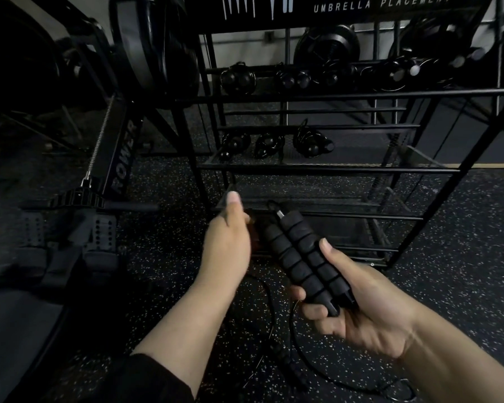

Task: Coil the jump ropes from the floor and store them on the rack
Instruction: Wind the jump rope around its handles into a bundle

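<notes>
Rack sign [381, 4]: "UMBRELLA PLACEMENT". Rowing machine beam [124, 158]: "ROWER".

My head camera looks forward and down, close over my hands, facing the rack [332, 170] on the floor [163, 257].

Two hands: the right hand [370, 303] grips two foam handles [306, 263] side by side; the left hand [226, 237] is beside them. One black cord [269, 324] trails on the floor. One wire rack [332, 170] holds three coiled ropes [266, 145] on a lower shelf, more above, too dark to count.
</notes>
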